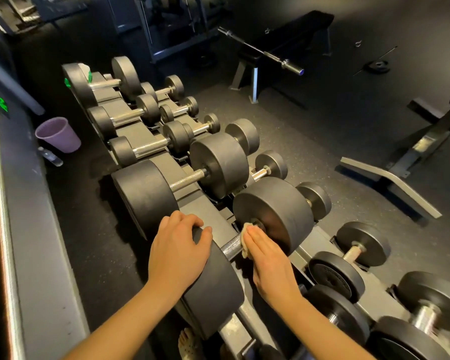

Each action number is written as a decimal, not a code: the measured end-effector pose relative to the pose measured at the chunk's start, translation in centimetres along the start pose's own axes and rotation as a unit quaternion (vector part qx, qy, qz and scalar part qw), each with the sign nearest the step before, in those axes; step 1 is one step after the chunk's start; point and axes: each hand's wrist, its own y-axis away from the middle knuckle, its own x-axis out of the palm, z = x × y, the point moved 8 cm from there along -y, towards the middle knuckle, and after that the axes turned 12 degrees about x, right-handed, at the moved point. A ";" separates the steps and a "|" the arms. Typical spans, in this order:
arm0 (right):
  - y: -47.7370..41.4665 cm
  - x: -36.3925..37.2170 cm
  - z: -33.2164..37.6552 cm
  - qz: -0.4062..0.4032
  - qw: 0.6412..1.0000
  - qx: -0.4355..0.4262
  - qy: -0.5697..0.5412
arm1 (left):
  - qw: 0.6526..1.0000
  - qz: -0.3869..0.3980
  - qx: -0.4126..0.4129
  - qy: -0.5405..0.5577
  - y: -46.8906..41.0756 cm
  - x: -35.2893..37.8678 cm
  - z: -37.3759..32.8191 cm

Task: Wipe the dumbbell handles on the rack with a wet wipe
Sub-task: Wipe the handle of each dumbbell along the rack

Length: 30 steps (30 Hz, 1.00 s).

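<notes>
A large dumbbell [213, 294] is kept on the upper tier of the rack [215, 213], nearest of the row. Its near weight is gripped from above by the left hand [178, 253], fingers curled over the rim. A pale wipe [245, 252] is pressed onto the knurled handle [231, 246], close to the far weight, by the straight, closed-together fingers of the right hand [268, 258]; the thumb is hidden. A purple bucket [58, 135] is seen on the floor behind the rack.

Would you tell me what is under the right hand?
A wipe pressed on the handle; only its edges show. The right hand covers the rest and that stretch of handle.
</notes>
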 end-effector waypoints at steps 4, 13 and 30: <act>2.5 -0.6 -2.2 -0.013 0.900 0.281 -0.334 | 1.000 0.003 0.003 -0.003 0.0 0.1 0.2; 0.2 6.2 -3.0 -0.034 0.376 0.531 -0.759 | 1.000 0.011 0.001 -0.011 0.0 0.1 0.1; -0.8 6.8 -2.4 -0.023 0.328 0.533 -0.779 | 1.000 0.005 0.004 -0.002 -0.2 0.0 0.1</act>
